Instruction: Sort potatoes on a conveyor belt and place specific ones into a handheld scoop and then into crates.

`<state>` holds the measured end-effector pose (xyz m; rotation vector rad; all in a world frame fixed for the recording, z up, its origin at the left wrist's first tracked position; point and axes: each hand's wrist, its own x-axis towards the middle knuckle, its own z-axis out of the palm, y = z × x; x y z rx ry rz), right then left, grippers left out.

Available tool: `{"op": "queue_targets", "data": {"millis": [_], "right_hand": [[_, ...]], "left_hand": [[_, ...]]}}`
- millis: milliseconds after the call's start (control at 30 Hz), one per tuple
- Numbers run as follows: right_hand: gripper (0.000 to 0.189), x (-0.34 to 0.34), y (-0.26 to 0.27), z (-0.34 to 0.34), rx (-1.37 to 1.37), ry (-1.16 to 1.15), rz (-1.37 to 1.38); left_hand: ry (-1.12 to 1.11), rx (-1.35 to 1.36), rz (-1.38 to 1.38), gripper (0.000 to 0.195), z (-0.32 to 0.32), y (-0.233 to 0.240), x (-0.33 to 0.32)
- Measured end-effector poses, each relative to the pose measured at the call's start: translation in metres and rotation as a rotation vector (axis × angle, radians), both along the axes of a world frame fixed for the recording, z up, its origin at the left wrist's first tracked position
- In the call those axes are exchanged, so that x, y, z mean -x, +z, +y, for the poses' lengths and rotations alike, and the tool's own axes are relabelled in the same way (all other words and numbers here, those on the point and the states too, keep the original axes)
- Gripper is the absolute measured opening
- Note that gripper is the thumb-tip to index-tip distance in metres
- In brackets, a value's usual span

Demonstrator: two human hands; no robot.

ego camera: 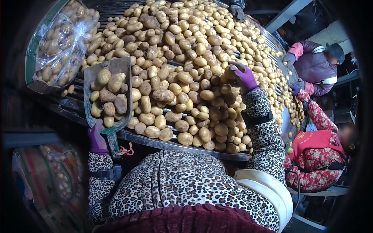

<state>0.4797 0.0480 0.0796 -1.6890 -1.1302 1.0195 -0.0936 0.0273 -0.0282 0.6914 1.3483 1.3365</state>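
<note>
My left hand [98, 138], in a purple glove, grips the near left corner of a metal scoop [87, 96], beside its handle; some of its fingers are hidden. Several potatoes [115, 83] lie in the scoop, some of them brown with soil. My right hand [244, 76], in a purple glove with bare fingertips, is raised over the heap and closed around a potato [229, 74]. Below and around it, a large pile of yellow potatoes [174, 87] covers the slatted sorting table.
At the far left, a carton [30, 58] holds a clear plastic bag of potatoes [58, 49]. A metal rim [163, 144] runs along my side. Filled sacks [43, 180] stand lower left. Two co-workers [316, 67] sit at the right; another's gloved hand [238, 12] reaches in at the top.
</note>
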Motion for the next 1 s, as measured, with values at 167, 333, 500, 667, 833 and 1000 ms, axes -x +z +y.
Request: {"op": "queue_targets", "data": {"millis": [167, 333, 500, 667, 833, 1000], "right_hand": [[0.052, 0.054, 0.018, 0.016, 0.000, 0.103, -0.885], [0.061, 0.121, 0.010, 0.014, -0.139, 0.516, -1.378], [0.073, 0.122, -0.022, 0.026, -0.038, 0.542, -1.411], [0.071, 0.079, -0.026, 0.053, 0.152, 0.541, -1.488], [0.060, 0.029, -0.004, 0.085, 0.406, 0.423, -1.236], [0.067, -0.022, -0.002, 0.057, 0.511, 0.372, -1.534]], "left_hand": [[0.021, 0.041, -0.077, 0.039, -0.002, -0.004, 0.004], [0.003, 0.049, 0.014, 0.039, -0.001, 0.013, -0.010], [-0.064, 0.009, 0.056, 0.037, 0.005, 0.005, -0.002], [-0.061, -0.036, 0.007, 0.041, -0.001, 0.009, -0.006], [-0.095, -0.008, -0.066, 0.041, 0.003, 0.015, -0.010], [-0.076, -0.010, 0.046, 0.042, 0.007, 0.014, -0.011]]}}
